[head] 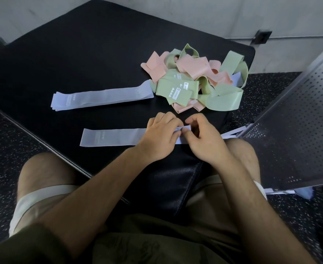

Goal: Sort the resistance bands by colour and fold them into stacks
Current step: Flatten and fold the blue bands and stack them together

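A person sits at a black mat [80,54]. A purple band [115,137] lies flat on the mat, right in front of the person. The left hand [162,138] and the right hand [204,138] meet at the band's right end. Both hands pinch that end with thumb and fingers. The rest of the band stretches out to the left.

Farther back on the mat is a purple stack [101,97] of flat bands. Beside it, to the right, is a messy pile [195,80] of green and pink bands. One more bit of purple peeks out at the far right of the pile.

The person looks to be smoothing this band and getting it ready to fold. This is the purple part of the job, and the green and pink bands are not sorted yet.

Next, the band likely needs to go on top of the purple stack, with its edges lined up. The band is soft and floppy, so it should be held at both ends when it is lifted.
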